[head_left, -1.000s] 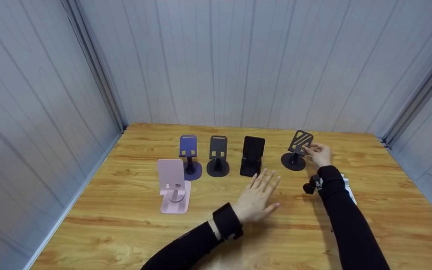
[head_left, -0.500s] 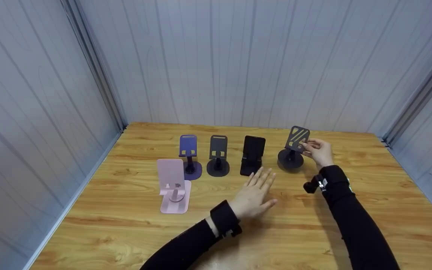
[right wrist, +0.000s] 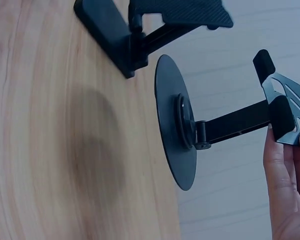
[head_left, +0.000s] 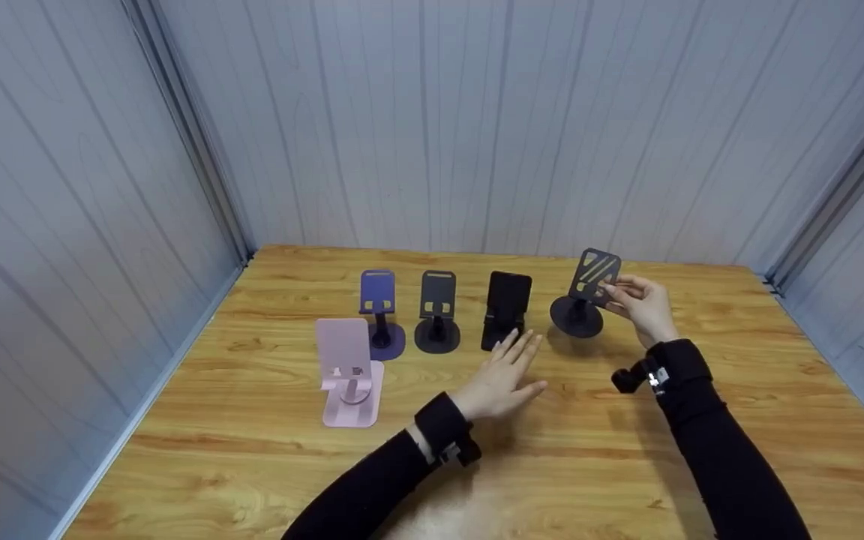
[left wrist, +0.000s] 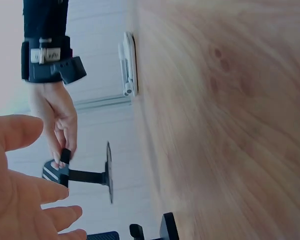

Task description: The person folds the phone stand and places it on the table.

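My right hand [head_left: 643, 306] pinches the edge of a dark phone stand [head_left: 595, 276] with diagonal slots in its plate. In the right wrist view the stand's round base [right wrist: 174, 125] is lifted off the table and casts a shadow below. My left hand [head_left: 498, 381] has its fingers spread and holds nothing; in the head view its fingertips overlap the foot of a black phone stand [head_left: 508, 296]. Left of that one stand a dark grey phone stand [head_left: 438, 296] and a blue phone stand [head_left: 378, 292], both on round bases.
A pink phone stand [head_left: 344, 349] with a rectangular base is nearer on the left of the wooden table [head_left: 252, 450]. A flat white folded object [left wrist: 129, 65] lies on the table in the left wrist view. Pale panel walls [head_left: 432, 135] enclose the back and sides.
My right hand has raised the slotted phone stand off the table and shifted it slightly left. My left hand has drifted a little left and toward the black stand, fingers still spread.
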### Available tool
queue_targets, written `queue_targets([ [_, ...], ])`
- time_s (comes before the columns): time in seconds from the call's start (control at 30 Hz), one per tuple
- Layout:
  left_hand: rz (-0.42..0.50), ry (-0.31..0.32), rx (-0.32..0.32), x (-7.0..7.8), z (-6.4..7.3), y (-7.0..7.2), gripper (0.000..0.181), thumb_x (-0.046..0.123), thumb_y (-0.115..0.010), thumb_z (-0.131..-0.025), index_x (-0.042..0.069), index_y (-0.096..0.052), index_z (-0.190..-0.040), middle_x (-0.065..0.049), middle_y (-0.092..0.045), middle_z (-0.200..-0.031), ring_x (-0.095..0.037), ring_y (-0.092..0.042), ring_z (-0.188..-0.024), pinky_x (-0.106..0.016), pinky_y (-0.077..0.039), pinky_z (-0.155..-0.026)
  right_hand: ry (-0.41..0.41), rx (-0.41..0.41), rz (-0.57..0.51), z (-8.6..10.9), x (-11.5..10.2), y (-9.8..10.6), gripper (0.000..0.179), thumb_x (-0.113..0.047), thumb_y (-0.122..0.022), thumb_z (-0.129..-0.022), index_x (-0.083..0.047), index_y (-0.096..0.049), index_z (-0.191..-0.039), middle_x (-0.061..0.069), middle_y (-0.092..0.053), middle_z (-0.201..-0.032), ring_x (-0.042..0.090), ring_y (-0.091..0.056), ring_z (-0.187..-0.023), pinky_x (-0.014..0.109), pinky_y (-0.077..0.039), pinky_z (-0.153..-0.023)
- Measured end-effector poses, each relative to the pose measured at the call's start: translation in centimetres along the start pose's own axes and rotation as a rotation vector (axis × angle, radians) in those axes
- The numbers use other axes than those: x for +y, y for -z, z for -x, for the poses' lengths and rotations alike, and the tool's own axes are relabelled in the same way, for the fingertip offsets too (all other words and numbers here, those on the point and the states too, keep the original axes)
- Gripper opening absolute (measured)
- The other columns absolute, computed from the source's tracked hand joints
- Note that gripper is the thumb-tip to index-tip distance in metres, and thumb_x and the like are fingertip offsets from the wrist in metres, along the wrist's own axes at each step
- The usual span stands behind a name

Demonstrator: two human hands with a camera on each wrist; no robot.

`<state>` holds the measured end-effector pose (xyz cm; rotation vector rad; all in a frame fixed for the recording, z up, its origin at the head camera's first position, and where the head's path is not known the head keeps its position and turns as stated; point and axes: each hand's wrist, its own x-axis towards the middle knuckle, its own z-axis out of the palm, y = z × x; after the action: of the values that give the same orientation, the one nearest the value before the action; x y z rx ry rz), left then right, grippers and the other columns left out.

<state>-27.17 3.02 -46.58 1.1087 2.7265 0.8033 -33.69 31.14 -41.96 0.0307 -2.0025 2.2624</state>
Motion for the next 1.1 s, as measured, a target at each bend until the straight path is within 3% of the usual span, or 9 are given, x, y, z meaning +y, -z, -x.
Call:
queue_targets([
  [0.2, 0.277, 0.017, 0.012, -1.4, -0.4, 0.2, 0.073, 0.039, -0.045, -0.115, -0.004, -0.017, -0.167, -0.021, -0.016, -0.176, -0.042, -0.011, -0.163, -0.054, -0.014, -0.133, 0.037, -0.015, 0.028, 1.2, -0.5, -0.3, 0.025, 0.005, -0.060, -0.105, -0.015, -0.073, -0.097, -0.011, -0.076, -0.090, 0.003, -0.072, -0.083, 0.018, -0.061, -0.077],
  [0.37, 0.761, 0.114, -0.016, -2.0, -0.6, 0.6, 0.069, 0.037, -0.040, -0.116, 0.004, -0.013, -0.170, -0.018, -0.012, -0.177, -0.035, -0.010, -0.164, -0.050, -0.013, -0.134, 0.068, -0.041, 0.052, 2.4, -1.0, -1.1, 0.025, 0.007, -0.059, -0.105, -0.014, -0.071, -0.098, -0.010, -0.075, -0.088, 0.003, -0.072, -0.083, 0.019, -0.061, -0.077],
  [0.43, 0.970, 0.155, -0.014, -1.8, -0.7, 0.9, 0.064, 0.027, -0.038, -0.117, 0.002, -0.011, -0.169, -0.020, -0.010, -0.177, -0.036, -0.009, -0.164, -0.049, -0.012, -0.134, 0.072, -0.054, 0.051, 3.0, -1.1, -1.6, 0.025, 0.008, -0.058, -0.105, -0.012, -0.071, -0.098, -0.010, -0.074, -0.088, 0.004, -0.072, -0.083, 0.020, -0.062, -0.077],
  [0.57, 1.241, 0.206, 0.001, -2.0, -1.2, 1.0, 0.059, 0.020, -0.030, -0.118, -0.003, -0.009, -0.168, -0.024, -0.009, -0.176, -0.039, -0.009, -0.163, -0.049, -0.012, -0.134, 0.072, -0.081, 0.045, 3.9, -1.3, -2.7, 0.026, 0.011, -0.057, -0.104, -0.010, -0.071, -0.098, -0.008, -0.074, -0.090, 0.005, -0.072, -0.084, 0.022, -0.063, -0.079],
  [0.7, 1.372, 0.237, 0.004, -2.1, -1.2, 0.9, 0.056, 0.021, -0.028, -0.119, -0.005, -0.015, -0.167, -0.026, -0.019, -0.173, -0.041, -0.024, -0.160, -0.049, -0.023, -0.132, 0.061, -0.105, 0.068, 4.7, -1.4, -3.7, 0.023, 0.012, -0.057, -0.103, -0.006, -0.071, -0.101, -0.008, -0.075, -0.091, 0.006, -0.072, -0.084, 0.023, -0.063, -0.081],
  [0.77, 1.399, 0.248, 0.017, -2.2, -1.1, 0.8, 0.054, 0.022, -0.030, -0.118, -0.006, -0.026, -0.165, -0.026, -0.037, -0.166, -0.036, -0.046, -0.149, -0.048, -0.030, -0.130, 0.053, -0.117, 0.088, 5.1, -1.4, -4.2, 0.020, 0.012, -0.057, -0.103, -0.004, -0.070, -0.103, -0.007, -0.074, -0.092, 0.006, -0.072, -0.085, 0.024, -0.064, -0.081],
  [0.87, 1.432, 0.255, 0.058, -2.4, -1.1, 0.6, 0.048, 0.018, -0.033, -0.117, -0.010, -0.042, -0.155, -0.016, -0.069, -0.133, -0.021, -0.070, -0.116, -0.044, -0.042, -0.123, 0.044, -0.133, 0.116, 5.7, -1.3, -4.8, 0.017, 0.012, -0.057, -0.103, -0.001, -0.069, -0.106, -0.007, -0.074, -0.092, 0.006, -0.072, -0.085, 0.024, -0.063, -0.081],
  [0.97, 1.470, 0.253, 0.090, -2.6, -1.1, 0.5, 0.040, 0.011, -0.037, -0.116, -0.012, -0.050, -0.146, 0.000, -0.074, -0.103, -0.007, -0.071, -0.091, -0.036, -0.054, -0.110, 0.047, -0.140, 0.134, 6.3, -1.2, -5.3, 0.018, 0.013, -0.057, -0.103, -0.001, -0.068, -0.105, -0.006, -0.073, -0.091, 0.007, -0.072, -0.084, 0.023, -0.063, -0.081],
  [1.1, 1.487, 0.261, 0.111, -3.0, -1.1, 0.4, 0.026, 0.006, -0.041, -0.115, -0.006, -0.060, -0.128, 0.001, -0.072, -0.092, -0.005, -0.072, -0.077, -0.022, -0.062, -0.086, 0.053, -0.141, 0.131, 6.8, -1.1, -5.8, 0.020, 0.014, -0.058, -0.101, -0.004, -0.068, -0.104, -0.004, -0.070, -0.091, 0.007, -0.071, -0.083, 0.024, -0.064, -0.080],
])
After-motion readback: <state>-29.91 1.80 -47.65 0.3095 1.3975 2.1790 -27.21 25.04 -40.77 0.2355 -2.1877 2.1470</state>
